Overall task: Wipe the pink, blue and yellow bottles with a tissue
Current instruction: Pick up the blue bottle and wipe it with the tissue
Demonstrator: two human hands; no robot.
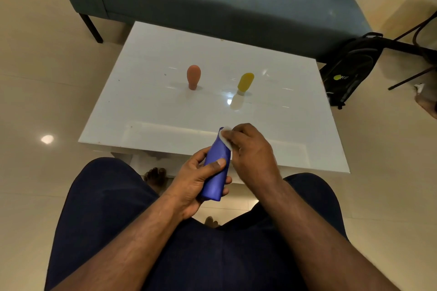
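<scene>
Bottles: we count three, one blue bottle [217, 168], one pink bottle [194, 77], one yellow bottle [245, 83].
Tissue: we see one white tissue [225, 138], mostly hidden under the right hand.
Left hand [194, 182]: its fingers [214, 166] curl round the blue bottle's lower half, thumb across the front, holding it tilted above the lap at the counter's near edge.
Right hand [251, 149]: its fingers are bent and press the tissue against the blue bottle's upper end.
Standing bottles: we see pink and yellow upright on their caps mid-counter, well apart from each other and from both hands.
Counter [151, 111]: white and glossy; we see bare surface between the standing bottles and the near edge.
Beyond: one blue sofa [212, 2] runs along the far edge; one black bag [350, 71] stands on the floor to the right.
</scene>
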